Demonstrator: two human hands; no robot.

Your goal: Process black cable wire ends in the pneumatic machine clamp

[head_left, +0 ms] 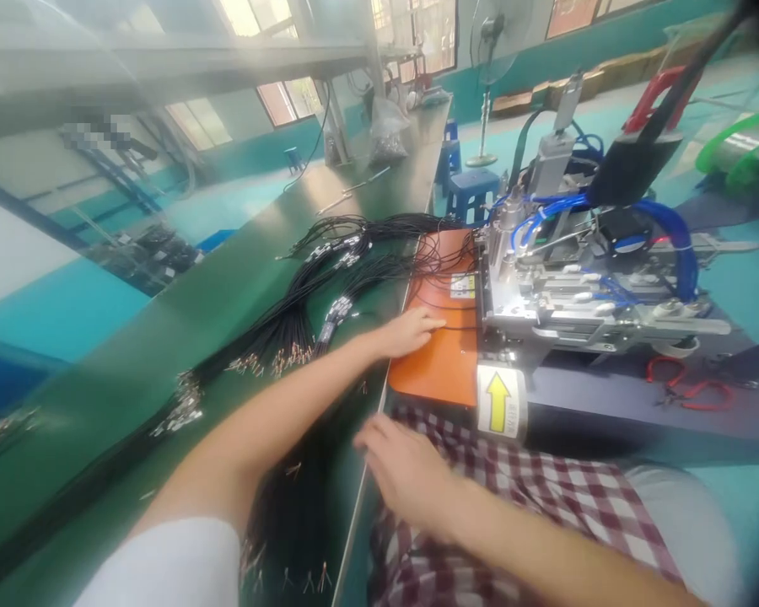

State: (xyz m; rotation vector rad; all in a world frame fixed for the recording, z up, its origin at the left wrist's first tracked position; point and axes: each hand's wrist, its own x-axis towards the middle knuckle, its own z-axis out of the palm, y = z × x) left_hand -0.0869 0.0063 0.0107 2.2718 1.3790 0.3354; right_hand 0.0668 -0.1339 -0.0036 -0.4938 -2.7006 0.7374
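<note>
The left hand's [410,334] narrowed grip is pinching a black cable [461,328] over the orange plate [435,371], beside the machine [512,310]; the right hand [406,469] is resting half-curled, contents hidden. Neighbouring cables [397,226] are crowding close, possibly snagging it askew.

You are in a workshop: black cable bundles [294,327] lie on a green tabletop [208,295] beside a metal machine [544,308].

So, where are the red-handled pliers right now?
The red-handled pliers lie toward the right of the head view, on the purple-grey surface, below the silver machine in the picture and right of the yellow-arrow label.
</note>
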